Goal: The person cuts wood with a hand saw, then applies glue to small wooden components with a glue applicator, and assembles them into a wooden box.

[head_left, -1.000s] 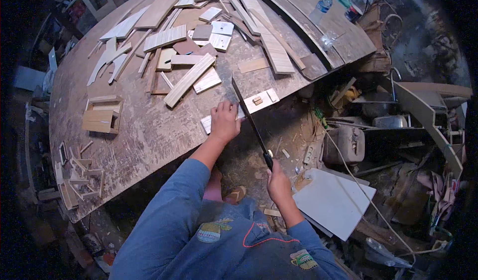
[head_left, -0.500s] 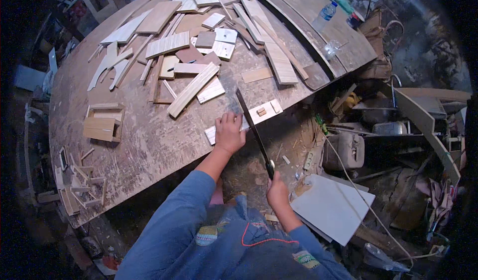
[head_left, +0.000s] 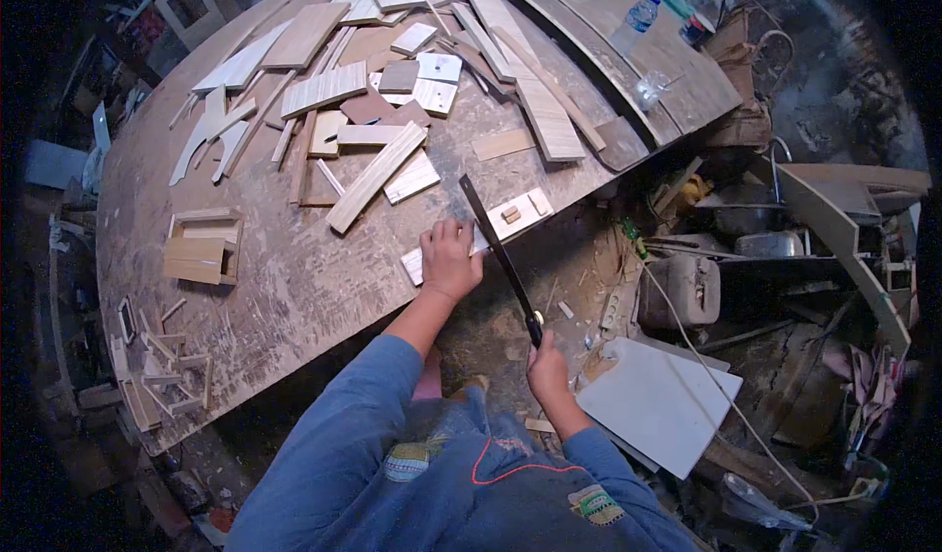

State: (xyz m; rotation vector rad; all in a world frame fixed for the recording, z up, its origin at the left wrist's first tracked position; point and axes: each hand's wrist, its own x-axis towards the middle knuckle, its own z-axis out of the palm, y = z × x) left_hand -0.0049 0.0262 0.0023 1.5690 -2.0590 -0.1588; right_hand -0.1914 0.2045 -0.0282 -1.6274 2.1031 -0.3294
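A pale, narrow wooden board (head_left: 531, 206) lies along the front edge of the workbench. My left hand (head_left: 449, 262) presses down on its left part, fingers curled over it and the thumb near the saw. My right hand (head_left: 549, 373) is closed round the black handle of a handsaw (head_left: 504, 263). The long dark blade slants across the board just right of my left hand, its tip pointing away over the bench. Whether the teeth have cut into the wood cannot be seen. A small wooden block (head_left: 509, 215) sits on the board, right of the blade.
Wooden offcuts (head_left: 324, 91) are heaped across the far bench (head_left: 285, 326). A small open wooden box (head_left: 201, 248) stands at left, near thin wooden frames (head_left: 177, 370). Plastic bottle (head_left: 642, 12) at far right. Below right are a white panel (head_left: 662, 405), a jerrycan (head_left: 679, 292) and a cable (head_left: 687, 351).
The view has shifted slightly. My right hand and the saw handle have moved a little toward the bench, while my left hand stays on the board.
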